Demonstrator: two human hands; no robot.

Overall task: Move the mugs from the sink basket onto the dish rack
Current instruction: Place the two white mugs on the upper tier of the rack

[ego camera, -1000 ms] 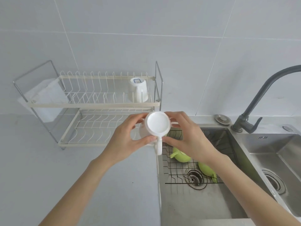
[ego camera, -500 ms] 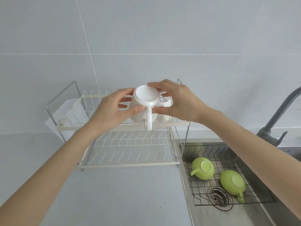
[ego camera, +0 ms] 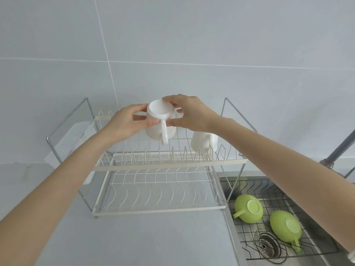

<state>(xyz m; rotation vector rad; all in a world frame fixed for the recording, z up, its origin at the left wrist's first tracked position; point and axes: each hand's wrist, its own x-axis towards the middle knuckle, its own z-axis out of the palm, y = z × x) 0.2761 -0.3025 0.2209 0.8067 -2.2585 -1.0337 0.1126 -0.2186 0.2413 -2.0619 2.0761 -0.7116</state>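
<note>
Over the dish rack, fingers grip an unmarked white mug.

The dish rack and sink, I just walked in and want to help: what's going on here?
A person is holding an upside-down white mug with both hands, left hand and right hand, over the top tier of the dish rack. Another white mug already stands there. Two green mugs lie upside down in the sink basket.
</note>
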